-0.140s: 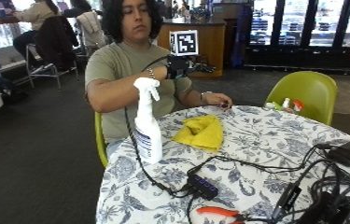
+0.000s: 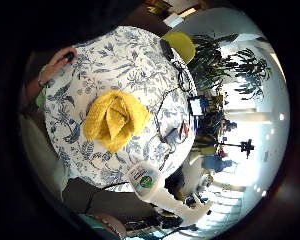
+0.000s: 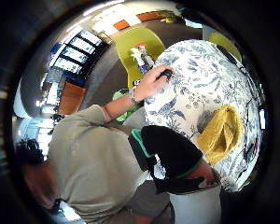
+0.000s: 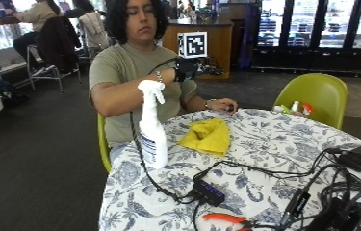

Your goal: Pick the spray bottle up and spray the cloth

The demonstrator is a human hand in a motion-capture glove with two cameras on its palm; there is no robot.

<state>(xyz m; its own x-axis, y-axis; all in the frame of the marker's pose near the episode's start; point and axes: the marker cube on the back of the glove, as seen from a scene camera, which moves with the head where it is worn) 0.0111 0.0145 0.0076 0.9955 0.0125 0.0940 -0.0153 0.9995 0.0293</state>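
One white spray bottle point(image 4: 152, 130) stands upright on the floral tablecloth point(image 4: 276, 144), near the table edge closest to the person. One yellow cloth point(image 4: 208, 136), crumpled, lies well apart from the bottle, further in on the table. Right hand point(image 4: 183, 70) is raised above both, gloved, over the bottle's far side; grip cannot be told from any view. Bare left hand point(image 4: 224, 104) rests on the tablecloth beyond the cloth. One black hub point(image 4: 209, 191) with cables lies nearer the camera than the bottle. Two green chairs: one point(image 4: 315, 96) behind the table, one under the person.
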